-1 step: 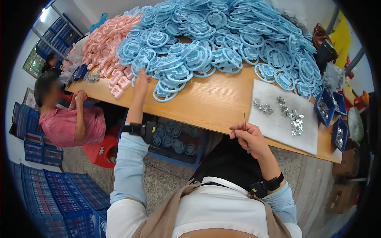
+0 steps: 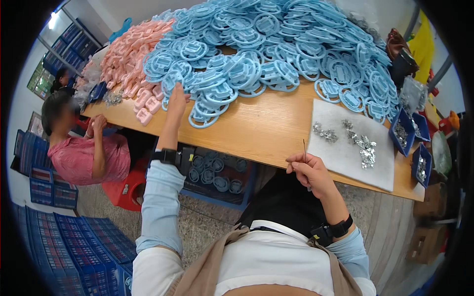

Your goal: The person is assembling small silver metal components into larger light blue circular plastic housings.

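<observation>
My left hand (image 2: 176, 101) reaches over the table to the front edge of a heap of light-blue plastic ring-shaped parts (image 2: 243, 71). Its fingers look stretched out and apart at a blue part, and whether they touch it is hard to tell. Just left of it lie pink plastic pieces (image 2: 144, 98). My right hand (image 2: 312, 172) hovers at the table's front edge, fingers pinched round a thin metal rod-like tool (image 2: 304, 147) that points up. Right of that hand, small silvery metal parts (image 2: 366, 148) lie in clusters on a white pad (image 2: 340, 170).
Blue bins (image 2: 421, 165) with small metal parts stand at the table's right end. Under the table (image 2: 237, 138) a blue crate (image 2: 217, 197) holds more blue parts. A person in a pink shirt (image 2: 91, 155) sits at the left, near stacked blue crates (image 2: 74, 246).
</observation>
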`<state>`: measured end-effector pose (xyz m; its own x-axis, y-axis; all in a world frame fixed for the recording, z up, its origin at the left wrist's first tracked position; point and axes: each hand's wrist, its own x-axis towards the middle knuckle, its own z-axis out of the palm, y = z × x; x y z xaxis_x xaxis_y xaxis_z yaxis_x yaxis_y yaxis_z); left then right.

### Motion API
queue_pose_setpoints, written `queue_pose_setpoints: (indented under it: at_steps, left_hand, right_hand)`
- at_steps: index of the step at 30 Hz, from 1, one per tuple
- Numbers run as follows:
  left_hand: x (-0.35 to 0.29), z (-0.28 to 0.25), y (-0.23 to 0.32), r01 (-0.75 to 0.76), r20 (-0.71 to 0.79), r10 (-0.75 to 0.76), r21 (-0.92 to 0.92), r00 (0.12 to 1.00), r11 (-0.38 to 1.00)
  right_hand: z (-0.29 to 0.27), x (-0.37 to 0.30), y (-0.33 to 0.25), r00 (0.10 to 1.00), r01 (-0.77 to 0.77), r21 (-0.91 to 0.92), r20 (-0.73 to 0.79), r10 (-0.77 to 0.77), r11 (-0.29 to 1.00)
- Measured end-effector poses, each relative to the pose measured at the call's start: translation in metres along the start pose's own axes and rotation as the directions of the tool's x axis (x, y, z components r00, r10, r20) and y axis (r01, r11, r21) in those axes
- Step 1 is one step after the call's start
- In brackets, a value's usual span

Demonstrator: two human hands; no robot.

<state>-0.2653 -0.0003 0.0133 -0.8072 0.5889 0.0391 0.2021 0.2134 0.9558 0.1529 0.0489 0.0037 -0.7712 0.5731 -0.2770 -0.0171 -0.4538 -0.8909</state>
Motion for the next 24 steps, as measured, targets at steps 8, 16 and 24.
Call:
queue_pose_setpoints:
  at_steps: [8,16,24]
  left_hand:
    - [0.060,0.037,0.003,0.208,0.226,-0.198,-0.025,0.954,0.978]
    - [0.040,0.034,-0.008,-0.077,-0.013,0.078,0.053,0.997,0.996]
    - [0.014,0.049,0.008,-0.261,0.085,0.251,0.139,0.964,0.955]
  right_hand:
    - [-0.006,-0.009,0.004,0.997,0.003,0.025,-0.075,-0.001,1.000]
    - [-0.008,-0.006,0.007,0.996,-0.011,0.021,-0.091,0.013,1.000]
    - [-0.004,-0.003,0.008,0.996,-0.019,0.015,-0.091,0.020,1.000]
